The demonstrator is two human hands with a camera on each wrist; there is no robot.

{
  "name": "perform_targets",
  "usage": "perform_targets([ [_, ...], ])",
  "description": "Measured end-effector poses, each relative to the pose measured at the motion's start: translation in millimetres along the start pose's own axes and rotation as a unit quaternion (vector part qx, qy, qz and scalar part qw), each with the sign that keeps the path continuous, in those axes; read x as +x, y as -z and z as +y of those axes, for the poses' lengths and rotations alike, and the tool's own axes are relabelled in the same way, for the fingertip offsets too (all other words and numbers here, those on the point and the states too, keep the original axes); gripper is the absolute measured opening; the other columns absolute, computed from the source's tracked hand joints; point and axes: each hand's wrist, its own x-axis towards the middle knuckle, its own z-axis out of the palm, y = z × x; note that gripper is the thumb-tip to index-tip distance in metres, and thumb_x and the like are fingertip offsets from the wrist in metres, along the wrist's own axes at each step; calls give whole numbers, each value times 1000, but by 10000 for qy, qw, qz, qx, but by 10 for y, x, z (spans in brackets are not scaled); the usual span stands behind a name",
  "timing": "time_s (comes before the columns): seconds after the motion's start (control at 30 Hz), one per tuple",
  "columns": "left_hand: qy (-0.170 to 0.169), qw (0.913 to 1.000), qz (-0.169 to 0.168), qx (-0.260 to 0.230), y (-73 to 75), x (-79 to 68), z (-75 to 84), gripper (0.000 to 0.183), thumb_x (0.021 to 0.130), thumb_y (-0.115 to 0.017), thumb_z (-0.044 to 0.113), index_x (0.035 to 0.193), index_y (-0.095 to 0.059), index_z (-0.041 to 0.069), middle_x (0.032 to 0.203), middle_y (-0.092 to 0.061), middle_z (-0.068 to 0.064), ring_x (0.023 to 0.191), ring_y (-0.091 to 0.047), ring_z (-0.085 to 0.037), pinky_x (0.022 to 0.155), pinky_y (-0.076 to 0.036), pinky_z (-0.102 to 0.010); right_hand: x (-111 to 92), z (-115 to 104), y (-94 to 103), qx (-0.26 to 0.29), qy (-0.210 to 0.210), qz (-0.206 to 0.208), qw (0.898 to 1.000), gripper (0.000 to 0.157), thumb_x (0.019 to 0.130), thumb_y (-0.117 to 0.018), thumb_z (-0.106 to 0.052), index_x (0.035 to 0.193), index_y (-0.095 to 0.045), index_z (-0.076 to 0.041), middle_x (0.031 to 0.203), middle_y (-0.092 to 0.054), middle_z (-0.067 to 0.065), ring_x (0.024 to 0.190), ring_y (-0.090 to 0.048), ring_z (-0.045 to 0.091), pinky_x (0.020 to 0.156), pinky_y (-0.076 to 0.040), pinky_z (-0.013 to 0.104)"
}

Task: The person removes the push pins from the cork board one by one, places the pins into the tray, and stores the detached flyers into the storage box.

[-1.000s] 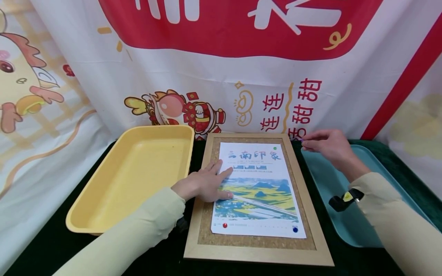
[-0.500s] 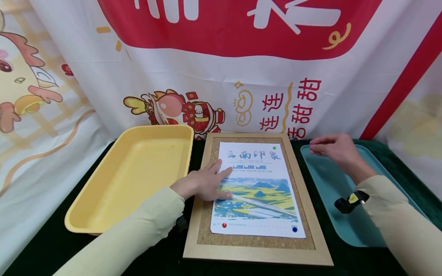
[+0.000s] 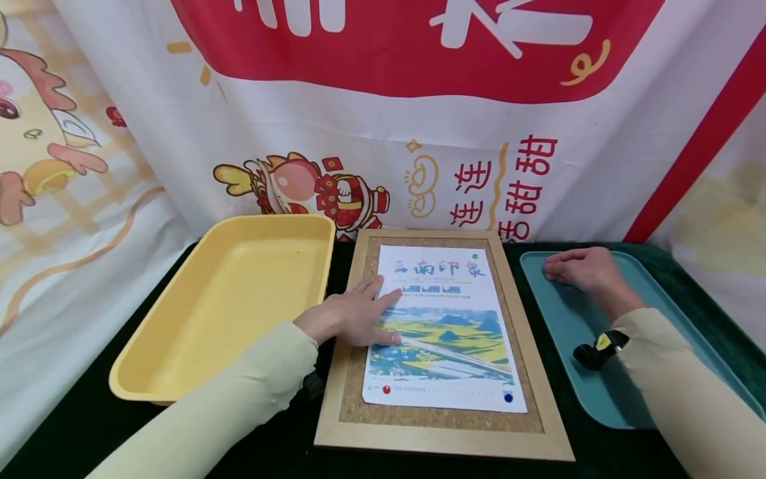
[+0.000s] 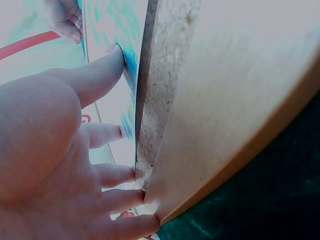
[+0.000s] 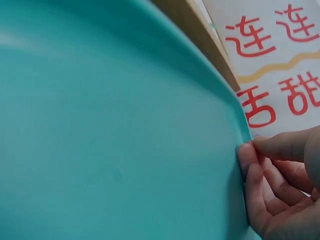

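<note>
My left hand [image 3: 358, 318] rests with spread fingers on the left side of a printed poster [image 3: 445, 359], the palm lying over the edge of a cork board [image 3: 419, 416]. A red pin [image 3: 386, 389], a blue pin [image 3: 508, 398] and a green pin [image 3: 475, 256] sit at three of the poster's corners. My right hand [image 3: 583, 274] is at the far left corner of a teal tray [image 3: 604, 392], fingers curled and thumb against the index finger. In the right wrist view its fingertips are right at the tray rim, pinching a small purple pushpin [image 5: 257, 136], mostly hidden.
A yellow tray [image 3: 221, 319] stands left of the board, near my left forearm. The board's wooden frame [image 3: 443, 446] lies between the two trays on a dark green cloth [image 3: 269, 446]. A printed white backdrop [image 3: 371, 120] hangs behind them.
My right hand has moved right and down, from above the gap beside the board to the teal tray's far left corner. The left hand stays on the poster.
</note>
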Motion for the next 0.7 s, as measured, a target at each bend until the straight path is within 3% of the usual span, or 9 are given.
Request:
perform_targets([
  [0.13, -48, 10000, -15, 14, 3, 5, -2, 87, 103, -60, 59, 172, -19, 26, 181, 2, -14, 168, 0, -36, 132, -18, -62, 31, 35, -2, 32, -69, 49, 10000, 45, 108, -63, -31, 143, -64, -3, 123, -76, 8, 111, -67, 26, 88, -55, 27],
  [0.47, -86, 9999, -4, -109, 1, 6, -34, 87, 103, -61, 58, 172, -19, 25, 181, 2, -15, 168, 2, -37, 133, -16, -62, 106, 33, 0, -20, -235, -25, 9997, 46, 108, -63, -33, 141, -65, -2, 115, -77, 5, 114, -64, 30, 97, -53, 36],
  [0.7, -166, 9997, 16, -191, 0, 9, -33, 87, 104, -61, 56, 172, -19, 24, 180, 3, -16, 168, 2, -38, 133, -15, -62, 119, 31, 8, 70, -393, 55, 9992, 45, 108, -63, -32, 142, -65, -3, 112, -77, 3, 114, -63, 30, 96, -52, 36],
])
